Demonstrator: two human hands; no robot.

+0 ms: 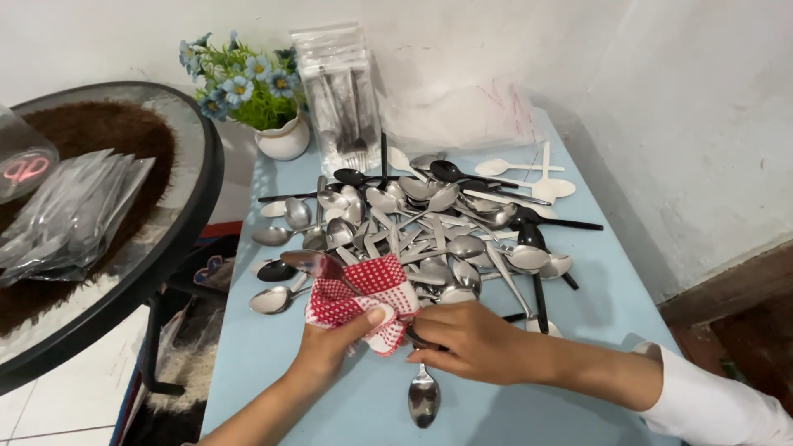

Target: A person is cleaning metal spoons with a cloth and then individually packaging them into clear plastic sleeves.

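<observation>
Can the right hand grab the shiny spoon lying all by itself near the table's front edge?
Probably yes. The lone spoon lies on bare blue table just below the right hand, with nothing on top of it. But the fingers look busy pinching something at the red checked cloth, so they'd need to let go first.

Red-and-white checked cloth [363, 301] bunched around a steel spoon [312, 264], bowl poking out upper left, held just in front of the spoon pile [421, 227], above the table.

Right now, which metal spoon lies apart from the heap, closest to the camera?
The single steel spoon on the blue table, bowl toward the camera, just below the right hand. All other spoons lie beyond the hands.
</observation>
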